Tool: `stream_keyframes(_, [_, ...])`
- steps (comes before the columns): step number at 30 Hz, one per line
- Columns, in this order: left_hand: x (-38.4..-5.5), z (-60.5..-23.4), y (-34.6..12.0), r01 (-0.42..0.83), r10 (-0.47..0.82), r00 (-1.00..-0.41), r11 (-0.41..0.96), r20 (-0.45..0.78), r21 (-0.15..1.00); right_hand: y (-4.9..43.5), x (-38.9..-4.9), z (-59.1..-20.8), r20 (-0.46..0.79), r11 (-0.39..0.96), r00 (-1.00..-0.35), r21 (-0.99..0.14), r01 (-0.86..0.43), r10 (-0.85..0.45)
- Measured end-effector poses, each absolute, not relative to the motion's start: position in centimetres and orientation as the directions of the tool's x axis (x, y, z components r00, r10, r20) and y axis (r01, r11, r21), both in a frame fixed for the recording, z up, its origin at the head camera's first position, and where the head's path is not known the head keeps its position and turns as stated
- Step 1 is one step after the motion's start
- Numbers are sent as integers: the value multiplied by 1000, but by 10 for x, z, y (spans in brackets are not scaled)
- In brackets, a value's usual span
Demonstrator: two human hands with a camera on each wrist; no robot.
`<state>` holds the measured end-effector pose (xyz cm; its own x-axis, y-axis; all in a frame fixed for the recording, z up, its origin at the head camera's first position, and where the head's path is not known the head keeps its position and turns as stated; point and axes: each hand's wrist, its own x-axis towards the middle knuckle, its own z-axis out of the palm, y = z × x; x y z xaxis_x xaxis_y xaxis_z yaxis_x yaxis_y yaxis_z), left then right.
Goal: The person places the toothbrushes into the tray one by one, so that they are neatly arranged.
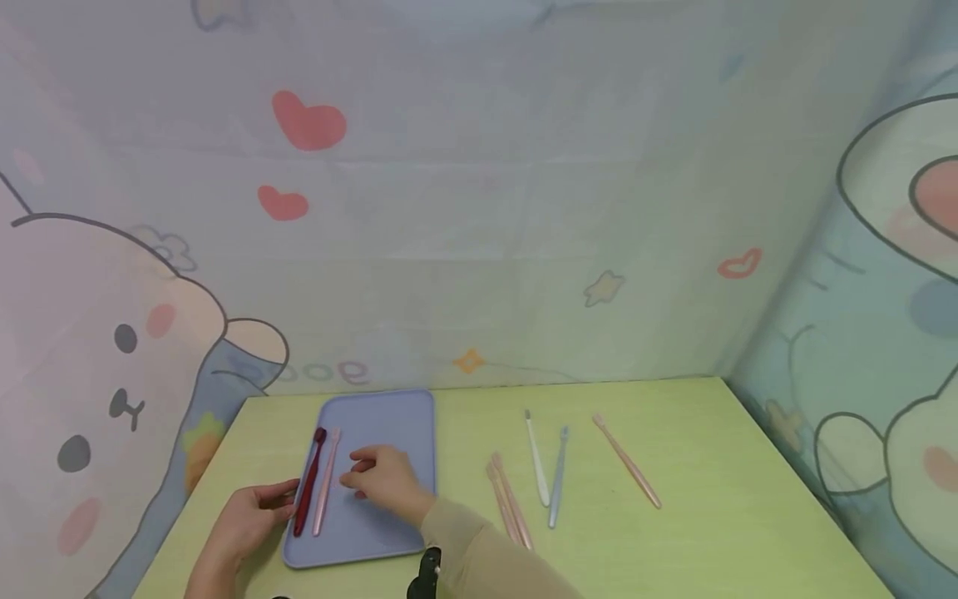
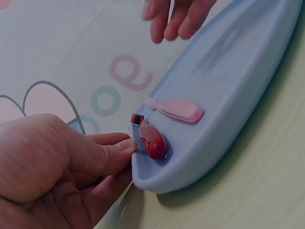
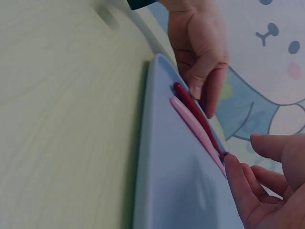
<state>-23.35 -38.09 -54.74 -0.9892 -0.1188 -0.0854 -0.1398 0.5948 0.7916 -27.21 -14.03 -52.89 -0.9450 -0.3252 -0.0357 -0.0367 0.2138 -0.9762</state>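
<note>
A blue tray (image 1: pixel 389 524) lies at the left of the table, with a dark red toothbrush (image 1: pixel 309 491) and a pink toothbrush (image 1: pixel 325 487) side by side along its left side. My left hand (image 1: pixel 250 520) pinches the tray's left rim, thumb at the edge beside the red toothbrush (image 2: pixel 153 142). Over the middle of the tray is my right hand (image 1: pixel 387 482), its fingers loosely bent and parted from the thumb, with nothing between them. In the right wrist view, the right hand (image 3: pixel 274 183) shows thumb and fingers apart.
Right of the tray, two pink toothbrushes (image 1: pixel 511 503) lie together near the right sleeve (image 1: pixel 486 545). Farther right are a white toothbrush (image 1: pixel 536 462), a blue toothbrush (image 1: pixel 558 478) and another pink toothbrush (image 1: pixel 629 462). A printed cloth (image 1: pixel 509 216) hangs behind the table.
</note>
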Motion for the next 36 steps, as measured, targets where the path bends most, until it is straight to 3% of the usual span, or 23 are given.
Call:
stream_keyframes(19, [-232,-544,-379,-127,-103,-991,606,-81,786,-52,-286,-509,45,122,-934,-988,-94,-354])
stream_keyframes(36, [-231,-547,-382,-132,-99,-991,578,-91,806,51,-290,-516,101,172,-942,-972,-163,-319])
